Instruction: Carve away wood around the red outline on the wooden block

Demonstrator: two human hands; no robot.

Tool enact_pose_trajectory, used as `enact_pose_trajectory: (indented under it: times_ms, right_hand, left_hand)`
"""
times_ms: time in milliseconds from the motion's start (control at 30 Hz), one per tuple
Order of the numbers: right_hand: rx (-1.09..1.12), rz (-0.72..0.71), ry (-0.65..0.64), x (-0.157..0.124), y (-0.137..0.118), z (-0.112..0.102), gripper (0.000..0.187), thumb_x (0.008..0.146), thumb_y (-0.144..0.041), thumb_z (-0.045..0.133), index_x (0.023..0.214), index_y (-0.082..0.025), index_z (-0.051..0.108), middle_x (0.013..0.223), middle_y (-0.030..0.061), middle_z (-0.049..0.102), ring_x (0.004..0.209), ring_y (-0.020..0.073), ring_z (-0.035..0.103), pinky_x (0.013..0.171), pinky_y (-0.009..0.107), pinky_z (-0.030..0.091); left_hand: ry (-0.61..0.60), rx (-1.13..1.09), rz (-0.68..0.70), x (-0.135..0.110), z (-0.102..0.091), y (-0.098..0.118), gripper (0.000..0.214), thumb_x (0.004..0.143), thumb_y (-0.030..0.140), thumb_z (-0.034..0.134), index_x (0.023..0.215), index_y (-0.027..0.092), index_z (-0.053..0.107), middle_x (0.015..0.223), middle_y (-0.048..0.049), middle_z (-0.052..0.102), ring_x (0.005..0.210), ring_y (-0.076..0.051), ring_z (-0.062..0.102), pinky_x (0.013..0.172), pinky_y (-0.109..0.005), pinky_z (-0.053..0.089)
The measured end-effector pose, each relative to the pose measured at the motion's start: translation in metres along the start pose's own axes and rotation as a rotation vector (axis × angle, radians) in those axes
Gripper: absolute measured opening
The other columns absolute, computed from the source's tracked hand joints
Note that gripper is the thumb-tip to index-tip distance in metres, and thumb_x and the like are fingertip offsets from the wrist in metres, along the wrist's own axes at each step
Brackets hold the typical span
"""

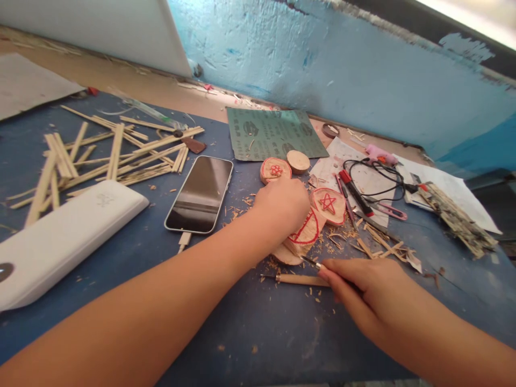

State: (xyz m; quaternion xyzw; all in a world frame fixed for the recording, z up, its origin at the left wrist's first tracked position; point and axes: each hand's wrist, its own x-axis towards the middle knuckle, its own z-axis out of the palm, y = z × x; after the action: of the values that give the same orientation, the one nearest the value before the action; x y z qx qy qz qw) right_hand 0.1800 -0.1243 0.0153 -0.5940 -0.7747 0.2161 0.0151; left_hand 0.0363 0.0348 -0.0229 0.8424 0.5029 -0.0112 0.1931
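Observation:
My left hand [282, 207] is closed, knuckles up, on a pale wood slice [305, 230] with red outlines; its fingertips are hidden. My right hand [358, 287] grips a thin carving tool [311, 263], its metal tip at the near edge of that wood. Below the tip lies a second carving tool [302, 279] with a wooden handle, partly behind my right fingers. Around my left hand are a slice with a red star [329, 206], a slice with a red flower [276, 170] and a plain slice [298, 161]. Wood shavings are scattered about them.
A phone [200, 194] on a cable and a white oblong case [72, 242] lie left, before a heap of wooden sticks [121, 156]. Green sandpaper [274, 134] is behind. On the right are a red-and-black cutter [355, 193], a black cable [377, 169] and bark [457, 217].

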Motion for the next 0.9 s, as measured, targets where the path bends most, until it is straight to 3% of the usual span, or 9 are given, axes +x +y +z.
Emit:
enact_pose_trajectory:
  times_ms: [167, 367, 567, 733, 800, 900]
  right_hand:
    - [-0.177, -0.140, 0.205, -0.007, -0.002, 0.015, 0.035, 0.110, -0.024, 0.041, 0.099, -0.018, 0.074, 0.085, 0.0095, 0.080, 0.065, 0.0226, 0.076, 0.057, 0.031, 0.052]
    - [0.159, 0.112, -0.004, 0.000, -0.010, 0.004, 0.041, 0.108, -0.026, 0.043, 0.075, -0.022, 0.066, 0.062, -0.0007, 0.068, 0.050, 0.0151, 0.062, 0.051, 0.028, 0.040]
    - [0.186, 0.178, -0.070, 0.006, -0.012, 0.000, 0.045, 0.108, -0.030, 0.042, 0.069, -0.022, 0.062, 0.058, -0.0010, 0.065, 0.051, 0.0156, 0.060, 0.050, 0.028, 0.037]
    - [-0.019, -0.013, 0.055, 0.000, -0.009, 0.006, 0.036, 0.109, -0.023, 0.043, 0.096, -0.019, 0.076, 0.076, 0.0047, 0.078, 0.061, 0.0186, 0.073, 0.058, 0.028, 0.049]
    - [-0.174, -0.116, 0.123, -0.003, -0.006, 0.011, 0.032, 0.109, -0.019, 0.043, 0.109, -0.015, 0.075, 0.088, 0.0087, 0.081, 0.068, 0.0206, 0.076, 0.061, 0.030, 0.052]
    - [-0.386, -0.252, 0.148, -0.005, -0.002, 0.014, 0.027, 0.106, -0.014, 0.046, 0.117, -0.011, 0.071, 0.086, 0.0085, 0.078, 0.065, 0.0220, 0.073, 0.056, 0.033, 0.051]
  left_hand:
    - [0.028, -0.012, -0.012, 0.001, 0.003, 0.001, 0.045, 0.106, 0.024, 0.032, 0.116, 0.013, 0.074, 0.115, -0.0231, 0.075, 0.109, -0.033, 0.076, 0.086, -0.042, 0.061]
    - [0.015, -0.015, -0.012, -0.003, -0.003, 0.004, 0.045, 0.105, 0.022, 0.032, 0.119, 0.014, 0.074, 0.121, -0.0240, 0.074, 0.111, -0.035, 0.076, 0.087, -0.044, 0.061]
    - [0.028, -0.028, -0.009, -0.005, -0.004, 0.005, 0.041, 0.103, 0.019, 0.036, 0.119, 0.015, 0.074, 0.117, -0.0219, 0.077, 0.111, -0.033, 0.076, 0.087, -0.042, 0.061]
    - [0.048, -0.034, -0.018, -0.003, -0.001, 0.003, 0.044, 0.106, 0.025, 0.034, 0.116, 0.015, 0.075, 0.114, -0.0221, 0.078, 0.109, -0.033, 0.077, 0.085, -0.041, 0.062]
    - [0.055, -0.028, -0.016, -0.004, -0.002, 0.004, 0.045, 0.107, 0.026, 0.033, 0.114, 0.015, 0.076, 0.112, -0.0225, 0.078, 0.109, -0.033, 0.077, 0.085, -0.042, 0.062]
    - [0.056, -0.016, -0.004, -0.006, -0.003, 0.006, 0.045, 0.107, 0.026, 0.033, 0.112, 0.014, 0.076, 0.107, -0.0220, 0.079, 0.108, -0.033, 0.078, 0.085, -0.041, 0.062]
